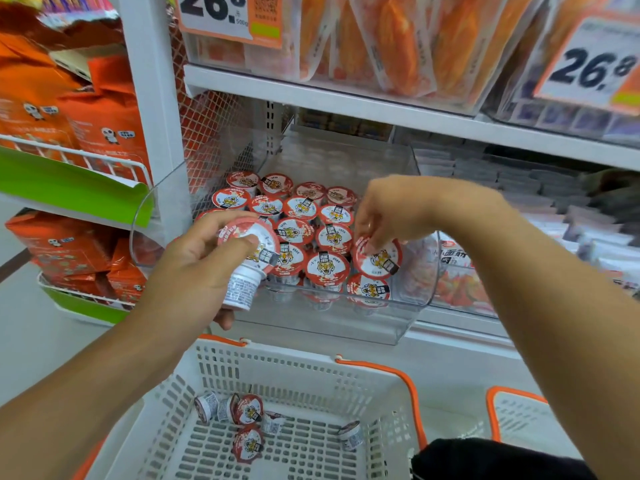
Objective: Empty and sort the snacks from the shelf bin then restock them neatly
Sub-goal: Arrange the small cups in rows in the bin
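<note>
Snack cups (294,233), red tiger lids, packed upright in the clear shelf bin (398,317) at 12 o'clock. My left hand (204,265) grips one cup (247,268), tilted, at the bin's 9 o'clock. My right hand (391,216) pinches the lid of a front-row cup (379,259) at 3 o'clock. Loose cups (247,410) lie in the white basket (346,382) at 6 o'clock.
</note>
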Demonstrator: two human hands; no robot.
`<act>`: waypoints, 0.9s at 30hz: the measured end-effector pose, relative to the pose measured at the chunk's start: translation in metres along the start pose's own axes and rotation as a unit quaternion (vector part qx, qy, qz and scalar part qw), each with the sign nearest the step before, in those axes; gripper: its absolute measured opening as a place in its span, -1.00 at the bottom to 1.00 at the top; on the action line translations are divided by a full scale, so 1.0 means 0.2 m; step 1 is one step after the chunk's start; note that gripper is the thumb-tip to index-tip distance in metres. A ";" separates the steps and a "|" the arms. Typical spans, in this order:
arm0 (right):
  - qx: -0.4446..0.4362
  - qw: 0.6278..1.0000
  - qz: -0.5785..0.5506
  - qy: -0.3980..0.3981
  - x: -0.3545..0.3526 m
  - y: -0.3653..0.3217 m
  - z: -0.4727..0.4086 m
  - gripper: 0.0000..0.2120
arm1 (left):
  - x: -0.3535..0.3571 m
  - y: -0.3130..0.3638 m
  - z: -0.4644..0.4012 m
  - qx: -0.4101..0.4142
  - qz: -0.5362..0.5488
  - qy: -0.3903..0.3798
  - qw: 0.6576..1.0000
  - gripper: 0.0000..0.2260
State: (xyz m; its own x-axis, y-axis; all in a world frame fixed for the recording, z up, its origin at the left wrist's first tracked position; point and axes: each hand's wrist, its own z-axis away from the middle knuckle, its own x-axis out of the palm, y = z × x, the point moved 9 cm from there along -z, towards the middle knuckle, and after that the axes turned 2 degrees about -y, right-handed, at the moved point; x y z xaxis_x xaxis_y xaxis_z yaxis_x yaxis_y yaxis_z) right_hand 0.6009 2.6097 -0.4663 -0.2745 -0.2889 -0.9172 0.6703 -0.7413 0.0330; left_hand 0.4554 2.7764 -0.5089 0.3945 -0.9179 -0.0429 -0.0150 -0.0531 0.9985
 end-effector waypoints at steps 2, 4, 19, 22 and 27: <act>0.003 1.000 -0.002 -0.014 0.04 -0.02 -0.02 -0.80 | 0.00 0.00 0.00 0.004 -0.002 -0.001 1.000 -0.82; 0.007 0.999 -0.041 -0.024 0.06 0.00 -0.03 -0.82 | -0.01 0.00 0.01 0.006 -0.001 0.000 1.000 -0.82; -0.010 1.000 -0.012 0.008 0.11 -0.01 -0.07 -0.86 | -0.01 0.00 0.01 0.006 -0.002 0.003 1.000 -0.84; -0.016 0.999 -0.005 0.038 0.10 -0.02 -0.08 -0.89 | -0.01 0.00 0.01 0.000 0.004 0.002 1.000 -0.84; -0.027 0.997 0.002 0.068 0.08 -0.02 -0.09 -0.92 | -0.01 0.00 0.01 -0.007 0.015 0.003 1.000 -0.82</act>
State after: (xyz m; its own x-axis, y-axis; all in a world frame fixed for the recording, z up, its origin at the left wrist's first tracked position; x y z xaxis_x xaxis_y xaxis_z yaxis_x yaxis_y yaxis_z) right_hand 0.6051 2.6191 -0.4886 -0.1771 -0.2043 -0.9628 0.7080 -0.7059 0.0196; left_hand 0.4529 2.7776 -0.5096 0.4005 -0.9162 -0.0127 -0.0134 -0.0198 0.9997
